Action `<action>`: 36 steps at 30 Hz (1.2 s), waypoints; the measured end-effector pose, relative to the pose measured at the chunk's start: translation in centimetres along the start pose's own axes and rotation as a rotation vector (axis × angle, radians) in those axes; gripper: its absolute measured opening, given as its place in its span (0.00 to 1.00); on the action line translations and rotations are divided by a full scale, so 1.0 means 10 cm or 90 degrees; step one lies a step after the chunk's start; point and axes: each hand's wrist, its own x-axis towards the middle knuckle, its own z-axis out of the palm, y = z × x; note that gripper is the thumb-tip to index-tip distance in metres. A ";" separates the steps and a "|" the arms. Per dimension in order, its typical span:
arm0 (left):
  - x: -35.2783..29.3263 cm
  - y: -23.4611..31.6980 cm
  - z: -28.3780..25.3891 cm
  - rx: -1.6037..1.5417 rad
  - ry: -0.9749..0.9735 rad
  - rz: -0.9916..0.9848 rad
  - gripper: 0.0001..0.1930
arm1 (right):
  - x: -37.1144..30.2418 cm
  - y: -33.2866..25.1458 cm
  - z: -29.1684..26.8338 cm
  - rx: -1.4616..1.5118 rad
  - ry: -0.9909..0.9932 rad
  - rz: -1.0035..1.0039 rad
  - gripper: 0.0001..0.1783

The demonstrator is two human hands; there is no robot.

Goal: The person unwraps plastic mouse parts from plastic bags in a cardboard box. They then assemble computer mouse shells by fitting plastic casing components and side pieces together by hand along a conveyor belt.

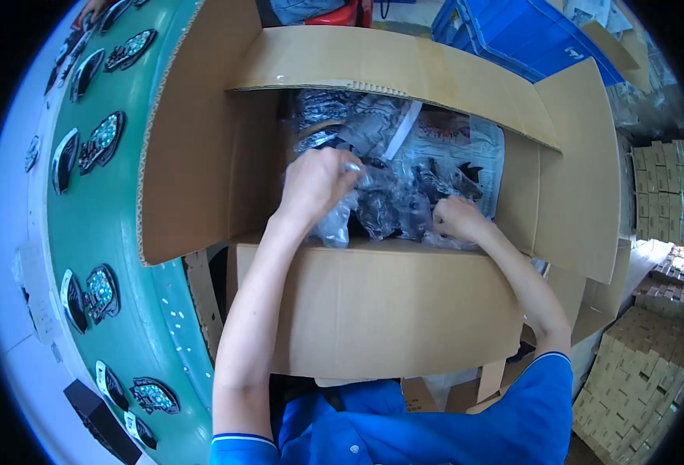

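An open cardboard box point(396, 310) stands in front of me with its flaps folded out. Inside lie several dark parts in crinkled transparent plastic bags point(379, 211), along with a larger flat printed plastic bag point(487, 151) and a white strip point(402, 130). My left hand point(319, 182) reaches over the near flap and is closed on the transparent plastic, fingers pinched together. At the right of the bags, my right hand point(460, 218) has its fingers curled into the plastic; its fingertips are partly hidden there.
To the left runs a green conveyor belt point(136, 325) carrying several black pieces with glittery turquoise faces point(101, 291). A blue plastic crate point(520, 39) is behind the box at the right. Stacks of small cartons point(637, 380) stand far right.
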 end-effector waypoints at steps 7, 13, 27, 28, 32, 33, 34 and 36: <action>-0.11 -0.16 -0.17 -0.179 0.004 -0.160 0.09 | -0.22 -0.01 -0.65 0.859 -0.136 -0.055 0.10; -0.27 0.06 -0.33 -0.111 0.186 -0.108 0.13 | -0.48 0.04 -0.58 1.007 0.086 0.066 0.16; -0.41 0.00 -0.20 -0.206 0.077 -0.105 0.07 | -0.39 0.35 -0.39 0.627 0.490 0.066 0.06; -0.39 -0.06 -0.21 -0.103 0.103 -0.144 0.07 | -0.32 0.37 -0.25 0.571 0.500 0.031 0.07; -0.46 -0.34 -0.34 0.056 0.337 -0.182 0.14 | -0.16 -0.13 -0.14 0.156 0.424 -0.005 0.08; -0.50 -0.27 -0.38 0.044 0.357 -0.174 0.14 | -0.14 -0.20 -0.14 0.122 0.356 -0.040 0.13; -0.52 -0.17 -0.41 0.066 0.305 -0.174 0.14 | -0.11 -0.27 -0.10 0.117 0.305 -0.050 0.13; -0.59 -0.06 -0.42 0.150 0.189 -0.183 0.14 | -0.10 -0.45 -0.05 0.107 0.189 -0.131 0.14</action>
